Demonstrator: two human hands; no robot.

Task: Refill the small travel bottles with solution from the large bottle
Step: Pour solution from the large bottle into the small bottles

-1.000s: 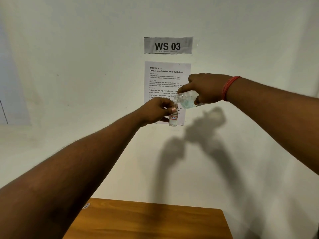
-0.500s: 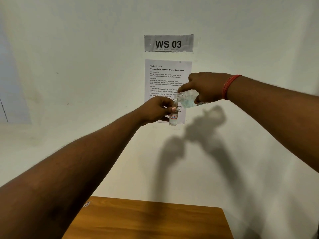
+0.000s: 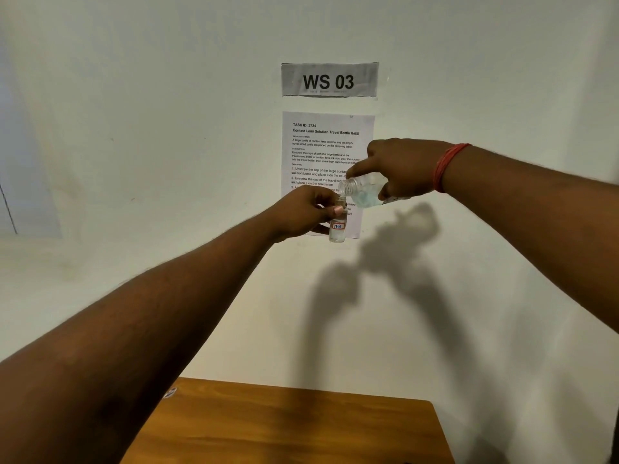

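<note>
left hand grips upright small bottle, right hand grips large bottle — tipped, mouth pointing left

Our two arms: bare from the frame edge to the fingers, no sleeve in view on either, fine hair showing along the forearms. Our left hand: no ring, no band or watch at the wrist; one pale thumbnail faces the camera. Our right hand: no ring visible. Our red wristband: several thin cords bunched together, wrapped round the wrist just behind the right hand, the only item worn.
</note>
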